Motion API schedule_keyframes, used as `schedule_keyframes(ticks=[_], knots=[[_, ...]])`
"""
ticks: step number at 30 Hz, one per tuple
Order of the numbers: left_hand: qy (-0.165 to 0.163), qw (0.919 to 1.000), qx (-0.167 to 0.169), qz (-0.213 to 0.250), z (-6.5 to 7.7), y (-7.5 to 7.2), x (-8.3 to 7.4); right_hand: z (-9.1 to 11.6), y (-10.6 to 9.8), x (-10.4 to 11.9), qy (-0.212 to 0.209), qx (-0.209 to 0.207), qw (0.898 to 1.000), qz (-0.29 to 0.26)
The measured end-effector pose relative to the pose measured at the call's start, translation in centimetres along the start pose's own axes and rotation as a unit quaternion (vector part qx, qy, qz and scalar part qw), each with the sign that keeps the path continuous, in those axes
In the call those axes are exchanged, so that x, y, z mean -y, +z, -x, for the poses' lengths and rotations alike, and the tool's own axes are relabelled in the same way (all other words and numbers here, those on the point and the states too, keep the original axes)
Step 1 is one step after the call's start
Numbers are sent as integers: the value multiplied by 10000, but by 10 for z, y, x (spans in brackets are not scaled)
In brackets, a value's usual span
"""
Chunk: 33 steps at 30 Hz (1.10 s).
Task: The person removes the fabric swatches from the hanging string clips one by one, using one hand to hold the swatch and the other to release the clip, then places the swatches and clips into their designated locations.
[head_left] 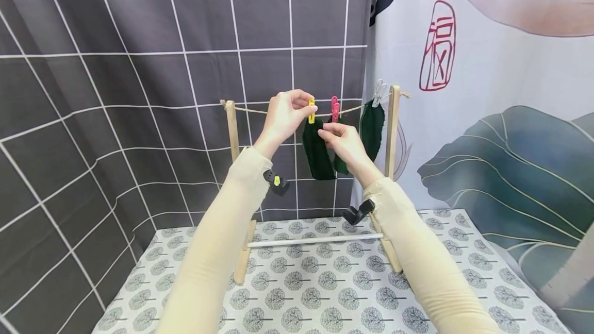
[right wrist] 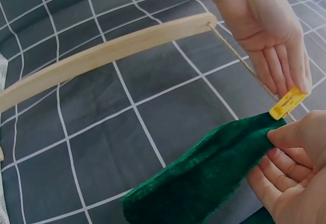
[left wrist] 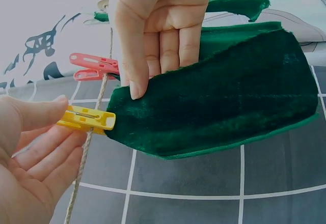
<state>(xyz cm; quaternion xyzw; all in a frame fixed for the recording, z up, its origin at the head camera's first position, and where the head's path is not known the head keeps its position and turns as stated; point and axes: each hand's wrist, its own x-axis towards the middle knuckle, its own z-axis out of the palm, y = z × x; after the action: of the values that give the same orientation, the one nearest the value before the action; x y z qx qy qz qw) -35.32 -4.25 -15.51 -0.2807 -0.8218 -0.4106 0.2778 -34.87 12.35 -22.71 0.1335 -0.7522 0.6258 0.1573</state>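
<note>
One yellow clip (head_left: 311, 112), pinched by the left hand (head_left: 286, 116), held the green cloth (head_left: 317, 154) below the rope (head_left: 252, 111), its edge pinched by the right hand (head_left: 344, 142); judged risk was slippage from a shallow bite.

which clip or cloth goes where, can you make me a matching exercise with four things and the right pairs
Things:
1. pink clip
2. yellow clip
3. white clip
4. green cloth under the yellow clip

Places and states:
A. pinched by the left hand
B. closest to the right wooden post
C. held near its edge by the right hand
D. on the rope, between the other two clips

Pairs: 1-D, 2-A, 3-B, 4-C
</note>
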Motion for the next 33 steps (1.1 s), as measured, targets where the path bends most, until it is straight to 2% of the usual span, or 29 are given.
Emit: schedule_keyframes(ticks=[10, 14, 21, 27, 33], knots=[[492, 9955, -640, 502, 3, -3, -3, 3, 0, -3, -20, 108, 9999, 41], [636, 9925, -784, 689, 4, -6, -5, 4, -2, -2, -44, 160, 9998, 76], [458, 9940, -747, 652, 12, -11, -7, 12, -5, 0, -50, 347, 9993, 145], [332, 9940, -733, 746, 26, -13, -5, 22, -9, -2, -131, 482, 9986, 183], [218, 9907, -852, 1039, 43, -17, -4, 35, -13, -4, -229, 591, 9977, 228]])
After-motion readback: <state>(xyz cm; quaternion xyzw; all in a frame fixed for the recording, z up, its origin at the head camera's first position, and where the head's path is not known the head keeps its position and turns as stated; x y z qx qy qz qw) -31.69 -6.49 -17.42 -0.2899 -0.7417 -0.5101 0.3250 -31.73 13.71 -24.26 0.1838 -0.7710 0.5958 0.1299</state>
